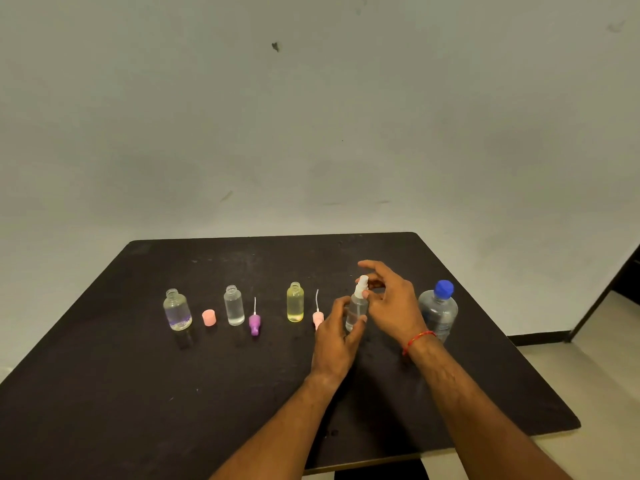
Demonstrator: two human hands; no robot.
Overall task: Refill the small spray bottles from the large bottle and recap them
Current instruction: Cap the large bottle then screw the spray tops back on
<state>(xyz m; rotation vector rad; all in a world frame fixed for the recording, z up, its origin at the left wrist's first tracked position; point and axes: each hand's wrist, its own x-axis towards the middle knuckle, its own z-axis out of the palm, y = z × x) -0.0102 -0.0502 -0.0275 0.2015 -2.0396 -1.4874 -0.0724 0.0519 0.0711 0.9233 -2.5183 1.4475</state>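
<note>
Gripping bottle (356, 311) just left of big bottle (438, 310) with left fingers (360, 322), pinching its sprayer (363, 283) with right fingers (375, 266); may cross-thread and leak, or tip onto table (138, 375), if twisted askew.

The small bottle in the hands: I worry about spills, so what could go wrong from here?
The right hand pinches the white spray top on the clear bottle that the left hand grips; screwed on crooked, it could leak.
The right wrist sits close beside the large bottle and might knock it over.
The open yellow bottle stands just left of the left hand; a bump could spill it.
</note>
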